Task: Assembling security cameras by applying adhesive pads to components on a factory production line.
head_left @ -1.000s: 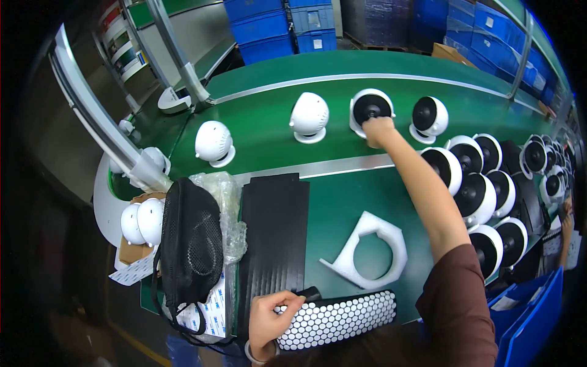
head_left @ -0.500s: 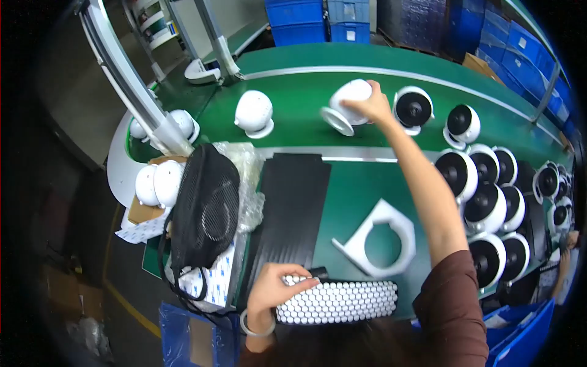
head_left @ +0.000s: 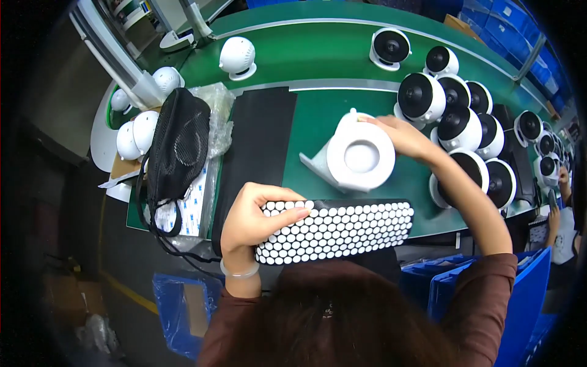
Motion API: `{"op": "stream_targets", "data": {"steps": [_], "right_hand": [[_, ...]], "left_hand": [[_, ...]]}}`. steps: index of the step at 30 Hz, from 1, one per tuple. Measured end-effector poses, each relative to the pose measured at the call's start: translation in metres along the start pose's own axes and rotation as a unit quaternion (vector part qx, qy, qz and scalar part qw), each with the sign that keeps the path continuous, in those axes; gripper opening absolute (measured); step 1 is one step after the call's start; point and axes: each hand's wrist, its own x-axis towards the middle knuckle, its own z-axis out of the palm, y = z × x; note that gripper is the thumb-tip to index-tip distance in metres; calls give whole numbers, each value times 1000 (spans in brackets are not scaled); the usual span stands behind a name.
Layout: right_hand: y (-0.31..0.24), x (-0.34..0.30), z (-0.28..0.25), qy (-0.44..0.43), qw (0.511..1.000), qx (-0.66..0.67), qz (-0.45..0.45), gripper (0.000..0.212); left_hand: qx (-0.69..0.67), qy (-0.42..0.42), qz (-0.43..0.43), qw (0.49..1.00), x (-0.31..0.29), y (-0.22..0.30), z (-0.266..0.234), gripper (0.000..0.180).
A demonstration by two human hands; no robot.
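My left hand (head_left: 254, 217) pinches the upper left edge of a black-backed sheet covered in rows of small round white pads (head_left: 336, 231), its thumb lying over the pads. Beyond the sheet, my right hand (head_left: 403, 136) grips a white ball-shaped device (head_left: 380, 153) at its far right side. The device is turned over, its round base with a shallow round recess facing up. Beneath it, a white holder with a ring opening (head_left: 319, 166) is mostly covered; only its left arm shows. Whether the device rests fully in the holder, I cannot tell.
Several white devices with black round fronts (head_left: 461, 129) crowd the right of the green bench. Another white device (head_left: 237, 56) stands on the belt at the back. A black mesh bag (head_left: 177, 144) and a black mat (head_left: 260, 137) lie left. Blue bins (head_left: 526, 300) stand lower right.
My right hand has brought the white device from the belt toward me, turned it base up and placed it over the holder. My left hand still holds the pad sheet, now more plainly in view.
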Motion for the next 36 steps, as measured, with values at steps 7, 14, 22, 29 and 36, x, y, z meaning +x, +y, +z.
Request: {"op": "stream_targets", "data": {"steps": [7,14,22,29,36], "right_hand": [[3,-13,22,251,946,-176,-109,56],[-14,-80,0,174,950,-5,-260,21],[-4,-120,37,74,958,-9,-278,10],[-10,-122,49,149,923,55,-349,22],[-2,-118,55,196,926,36,-321,15]], "left_hand": [[75,-4,25,997,13,2,29,14],[154,17,55,986,17,6,41,11],[429,53,247,867,6,34,51,17],[238,-26,172,956,9,28,55,10],[170,-11,136,976,16,21,63,9]]}}
